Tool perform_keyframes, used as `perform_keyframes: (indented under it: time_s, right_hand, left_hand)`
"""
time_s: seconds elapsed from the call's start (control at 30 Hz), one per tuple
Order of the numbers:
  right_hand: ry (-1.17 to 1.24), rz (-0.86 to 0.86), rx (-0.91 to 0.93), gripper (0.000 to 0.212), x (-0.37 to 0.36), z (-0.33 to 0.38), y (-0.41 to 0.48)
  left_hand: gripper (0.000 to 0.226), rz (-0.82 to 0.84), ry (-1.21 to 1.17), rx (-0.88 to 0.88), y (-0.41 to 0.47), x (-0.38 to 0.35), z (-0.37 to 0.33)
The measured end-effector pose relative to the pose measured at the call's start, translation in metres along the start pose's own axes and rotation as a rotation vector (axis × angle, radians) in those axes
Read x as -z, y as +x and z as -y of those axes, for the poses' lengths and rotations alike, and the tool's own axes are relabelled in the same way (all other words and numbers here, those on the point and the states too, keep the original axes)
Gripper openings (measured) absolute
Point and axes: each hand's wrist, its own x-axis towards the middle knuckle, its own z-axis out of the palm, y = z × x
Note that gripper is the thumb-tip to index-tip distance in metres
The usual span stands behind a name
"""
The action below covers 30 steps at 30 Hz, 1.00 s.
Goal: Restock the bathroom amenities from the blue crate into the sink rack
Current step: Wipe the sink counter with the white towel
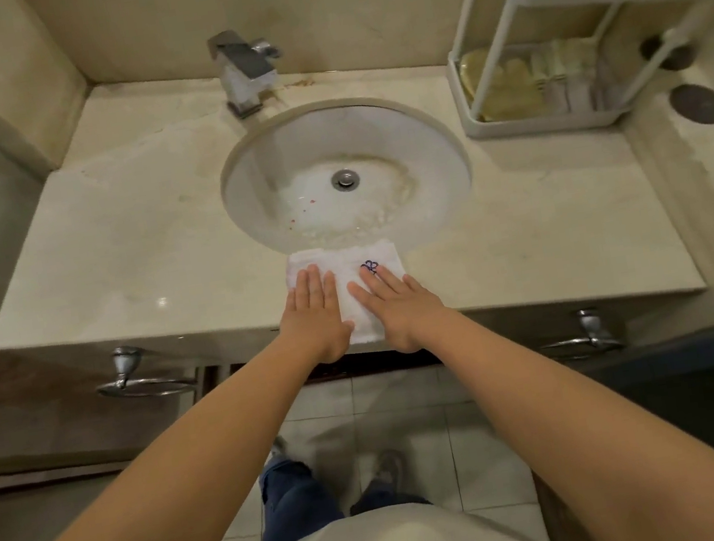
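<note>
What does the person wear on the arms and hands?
Nothing. The left hand and the right hand carry no gloves and no visible rings. Both arms are bare along all that shows: no sleeves, no watch, no bracelet.

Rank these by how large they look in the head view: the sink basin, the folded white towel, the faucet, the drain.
1. sink basin
2. folded white towel
3. faucet
4. drain
The towel lies nearer the camera than the faucet, so their order is not certain.

Marble counter [132, 239] — towel [347, 262], rack [541, 122]
</note>
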Motion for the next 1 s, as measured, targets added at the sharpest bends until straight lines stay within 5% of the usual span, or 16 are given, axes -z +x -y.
perform_keyframes:
  time_s: [1.0]
  right_hand:
    - [0.302, -0.029, -0.598, 0.055, -0.021, -0.166, -0.092]
  left_hand:
    - [0.061, -0.015, 0.380, -0.531, 0.065, 0.056, -0.201]
